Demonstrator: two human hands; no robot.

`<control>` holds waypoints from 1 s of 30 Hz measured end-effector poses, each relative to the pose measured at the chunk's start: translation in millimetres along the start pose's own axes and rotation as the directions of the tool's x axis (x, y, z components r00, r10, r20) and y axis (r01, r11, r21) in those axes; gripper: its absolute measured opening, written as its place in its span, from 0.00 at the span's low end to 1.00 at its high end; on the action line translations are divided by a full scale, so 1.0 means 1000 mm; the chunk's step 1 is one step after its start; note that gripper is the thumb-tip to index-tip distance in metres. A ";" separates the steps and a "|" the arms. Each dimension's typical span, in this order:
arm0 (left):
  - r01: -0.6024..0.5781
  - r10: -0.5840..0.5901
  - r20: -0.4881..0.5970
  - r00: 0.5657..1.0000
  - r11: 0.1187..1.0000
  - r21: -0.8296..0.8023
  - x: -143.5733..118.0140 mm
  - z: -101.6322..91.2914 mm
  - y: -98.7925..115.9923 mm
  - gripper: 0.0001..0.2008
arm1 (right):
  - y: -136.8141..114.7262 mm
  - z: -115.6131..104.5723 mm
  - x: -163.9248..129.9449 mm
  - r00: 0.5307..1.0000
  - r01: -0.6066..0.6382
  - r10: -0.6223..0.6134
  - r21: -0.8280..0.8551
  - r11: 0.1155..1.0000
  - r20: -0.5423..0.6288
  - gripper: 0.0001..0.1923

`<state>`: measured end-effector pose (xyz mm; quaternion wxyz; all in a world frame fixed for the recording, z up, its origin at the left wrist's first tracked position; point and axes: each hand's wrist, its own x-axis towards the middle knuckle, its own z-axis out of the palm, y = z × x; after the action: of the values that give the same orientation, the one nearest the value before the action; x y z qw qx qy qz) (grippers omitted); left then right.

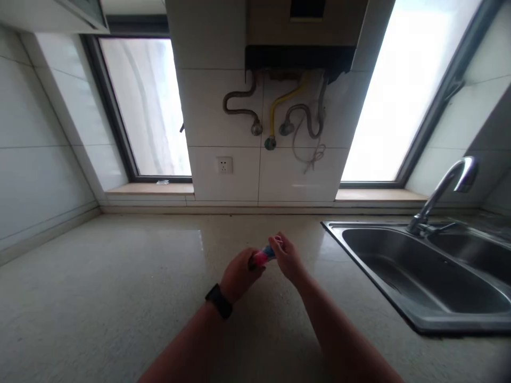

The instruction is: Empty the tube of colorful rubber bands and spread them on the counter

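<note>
A small pink and blue object (pixel 261 257) is held between both hands above the countertop; its kind is too small and blurred to tell. My left hand (pixel 240 272), with a black watch on its wrist, is closed around the pink end. The fingers of my right hand (pixel 286 256) pinch the blue end, where a thin pale loop or edge shows at the fingertips. Parts of the object are hidden by the fingers of both hands.
The pale speckled countertop (pixel 99 298) runs under both arms. To the right lies a steel double sink (pixel 407 266) with a curved faucet (pixel 443 186). On the tiled back wall are hoses (pixel 275 106) under a water heater (pixel 303 32) and a socket (pixel 224 165).
</note>
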<state>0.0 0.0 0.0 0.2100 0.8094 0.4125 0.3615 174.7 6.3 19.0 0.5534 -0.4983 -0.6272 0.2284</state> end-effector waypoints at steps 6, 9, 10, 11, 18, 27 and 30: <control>-0.070 0.065 0.045 0.997 0.993 0.096 -0.010 -0.028 -0.020 0.21 | -0.006 -0.015 -0.008 0.965 0.098 0.027 -0.452 0.886 0.262 0.24; -0.065 0.061 0.127 0.990 0.998 0.027 -0.008 -0.031 -0.026 0.23 | -0.002 -0.008 -0.014 0.975 0.085 0.001 -0.384 0.920 0.220 0.24; -0.063 0.062 0.146 0.987 0.998 0.004 -0.008 -0.031 -0.026 0.24 | 0.001 -0.006 -0.016 0.980 0.078 -0.005 -0.359 0.930 0.200 0.24; -0.063 0.064 0.157 0.986 0.998 -0.008 -0.007 -0.031 -0.026 0.24 | 0.004 -0.003 -0.017 0.982 0.070 -0.006 -0.336 0.939 0.188 0.25; -0.063 0.050 0.137 0.989 0.994 0.090 -0.006 -0.030 -0.025 0.25 | 0.025 0.003 -0.014 0.982 0.017 0.035 -0.273 0.962 0.184 0.26; -0.171 0.170 0.035 0.985 0.985 0.032 0.000 -0.028 -0.038 0.27 | 0.032 0.003 -0.014 0.983 0.010 0.031 -0.220 0.975 0.180 0.25; -0.221 0.221 -0.012 0.975 0.975 0.000 0.001 -0.029 -0.039 0.27 | 0.033 0.003 -0.013 0.983 0.001 0.038 -0.214 0.977 0.178 0.26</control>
<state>-41.8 23.8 -5.5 0.1665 0.8480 0.3210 0.3875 182.6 8.5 -15.7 0.4352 -0.5378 -0.6910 0.2095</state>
